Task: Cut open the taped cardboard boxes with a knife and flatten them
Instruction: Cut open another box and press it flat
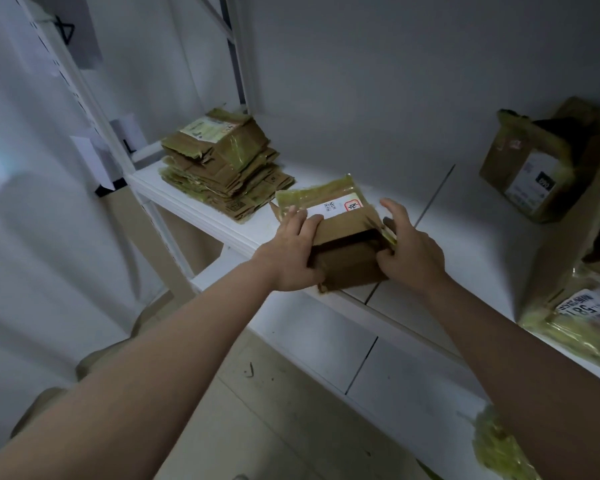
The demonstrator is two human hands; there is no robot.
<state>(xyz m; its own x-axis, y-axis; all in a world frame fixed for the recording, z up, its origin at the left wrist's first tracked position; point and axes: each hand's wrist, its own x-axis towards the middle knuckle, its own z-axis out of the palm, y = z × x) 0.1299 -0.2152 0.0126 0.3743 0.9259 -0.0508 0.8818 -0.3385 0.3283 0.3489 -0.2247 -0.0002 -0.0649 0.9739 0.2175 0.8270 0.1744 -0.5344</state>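
The small cardboard box [343,244] sits at the front edge of the white shelf [447,237], held between both hands. It looks light and probably empty: thin corrugated board, stiff along its creases but easily crushed across the panels, with glossy tape that may slip under the fingers. The bare cardboard edges and corners look like the safest places to take hold, as now.

The left hand [291,251] grips the box's left side, fingers [307,220] curled over the top panel and thumb underneath. The right hand [407,251] holds the right side, thumb pressed against the near face; whether its fingers clasp the far side cannot be told from here.

The box is brown, wrapped in yellowish-green tape, and has a white label [336,207] just beyond the left fingers. Its near end gapes open, dark inside. No knife is visible. Beyond the left fingers, well apart, lies a stack of flattened boxes [222,168]; farther right of the right fingers stand more taped boxes [534,174].
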